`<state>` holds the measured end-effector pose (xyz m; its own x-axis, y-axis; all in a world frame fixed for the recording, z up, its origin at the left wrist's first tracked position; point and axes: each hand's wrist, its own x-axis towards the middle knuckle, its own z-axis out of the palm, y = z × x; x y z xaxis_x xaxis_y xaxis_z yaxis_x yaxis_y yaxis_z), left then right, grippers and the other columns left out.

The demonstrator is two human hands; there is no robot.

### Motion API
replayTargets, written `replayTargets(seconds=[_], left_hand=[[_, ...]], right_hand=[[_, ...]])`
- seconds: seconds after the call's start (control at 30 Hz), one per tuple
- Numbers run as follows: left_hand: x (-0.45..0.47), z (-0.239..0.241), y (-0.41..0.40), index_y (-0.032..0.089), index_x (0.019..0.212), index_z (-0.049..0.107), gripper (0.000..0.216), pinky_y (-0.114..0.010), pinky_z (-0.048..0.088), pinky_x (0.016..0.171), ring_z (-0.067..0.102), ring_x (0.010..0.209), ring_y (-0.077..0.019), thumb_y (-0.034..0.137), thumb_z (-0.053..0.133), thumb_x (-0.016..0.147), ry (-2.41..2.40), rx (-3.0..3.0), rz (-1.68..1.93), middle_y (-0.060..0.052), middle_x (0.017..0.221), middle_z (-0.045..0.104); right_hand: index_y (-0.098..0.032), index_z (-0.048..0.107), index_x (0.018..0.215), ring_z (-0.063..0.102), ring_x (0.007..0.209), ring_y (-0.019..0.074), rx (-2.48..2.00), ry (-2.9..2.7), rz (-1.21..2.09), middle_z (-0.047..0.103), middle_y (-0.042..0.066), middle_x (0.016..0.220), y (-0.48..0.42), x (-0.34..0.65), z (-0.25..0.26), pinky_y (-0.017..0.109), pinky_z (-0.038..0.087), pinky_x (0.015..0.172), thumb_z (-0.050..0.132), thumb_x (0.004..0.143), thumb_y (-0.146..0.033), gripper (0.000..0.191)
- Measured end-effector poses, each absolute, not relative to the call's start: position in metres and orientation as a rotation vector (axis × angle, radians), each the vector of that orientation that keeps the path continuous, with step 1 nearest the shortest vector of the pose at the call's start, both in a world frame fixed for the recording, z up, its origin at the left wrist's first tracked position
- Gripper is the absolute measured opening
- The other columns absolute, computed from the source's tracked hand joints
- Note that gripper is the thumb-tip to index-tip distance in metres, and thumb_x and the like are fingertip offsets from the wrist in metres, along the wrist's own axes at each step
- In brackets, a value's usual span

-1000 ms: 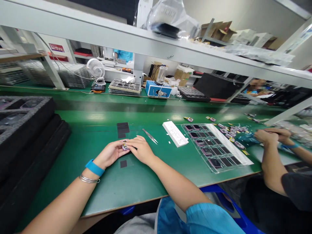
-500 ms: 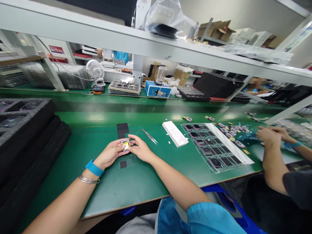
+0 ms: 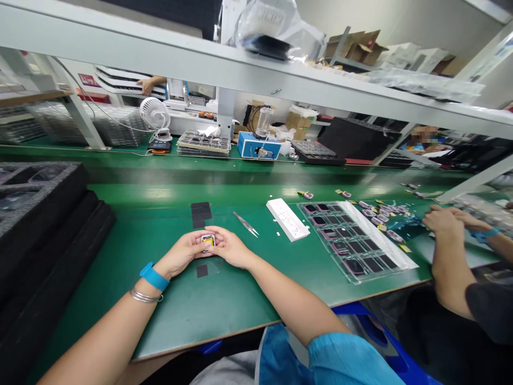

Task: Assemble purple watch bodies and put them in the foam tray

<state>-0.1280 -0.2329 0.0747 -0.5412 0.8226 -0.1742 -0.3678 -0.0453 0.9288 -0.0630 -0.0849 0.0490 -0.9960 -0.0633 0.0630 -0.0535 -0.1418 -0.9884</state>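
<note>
- The left hand (image 3: 180, 252) and right hand (image 3: 230, 248) are meeting above the green table (image 3: 172, 305), their fingers closing narrowly around a small square module (image 3: 208, 241) and holding it between them.
- Steel tweezers (image 3: 246, 224) are lying just beyond the right hand.
- Black square pads (image 3: 201, 211) are resting on the table beyond the hands.
- A white power strip (image 3: 287, 219) and a clear tray of dark parts (image 3: 352, 243) are sitting to the right.
- A co-worker's hands (image 3: 444, 221) are reaching near scattered pink-framed parts (image 3: 380, 216).

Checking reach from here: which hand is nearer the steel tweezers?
The right hand is nearer, just short of the steel tweezers, not touching. The left hand is farther, beyond the right hand.
</note>
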Motion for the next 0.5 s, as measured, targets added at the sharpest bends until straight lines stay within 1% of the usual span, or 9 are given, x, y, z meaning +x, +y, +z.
replayTargets(seconds=[0.17,0.5], left_hand=[[-0.1275,0.0746,-0.2330,0.014,0.100,0.066,0.036,-0.034,0.051,0.082,0.066,0.089,-0.0223,0.026,0.075,0.067,1.381,0.502,1.747,-0.012,0.098,0.071],[-0.1262,0.0783,-0.2334,0.015,0.099,0.068,0.036,-0.035,0.051,0.082,0.066,0.088,-0.0231,0.026,0.076,0.066,1.394,0.505,1.735,-0.012,0.098,0.071]], right_hand=[[-0.019,0.048,0.119,0.062,0.097,0.0163,-0.148,2.123,-2.371,0.062,0.007,0.110,-0.0901,-0.0614,0.0507,0.035,0.047,0.090,0.069,0.069,-0.026,0.055],[-0.019,0.049,0.119,0.063,0.094,0.0153,-0.145,2.131,-2.372,0.063,0.007,0.108,-0.0906,-0.0606,0.0526,0.033,0.048,0.089,0.068,0.069,-0.023,0.054]])
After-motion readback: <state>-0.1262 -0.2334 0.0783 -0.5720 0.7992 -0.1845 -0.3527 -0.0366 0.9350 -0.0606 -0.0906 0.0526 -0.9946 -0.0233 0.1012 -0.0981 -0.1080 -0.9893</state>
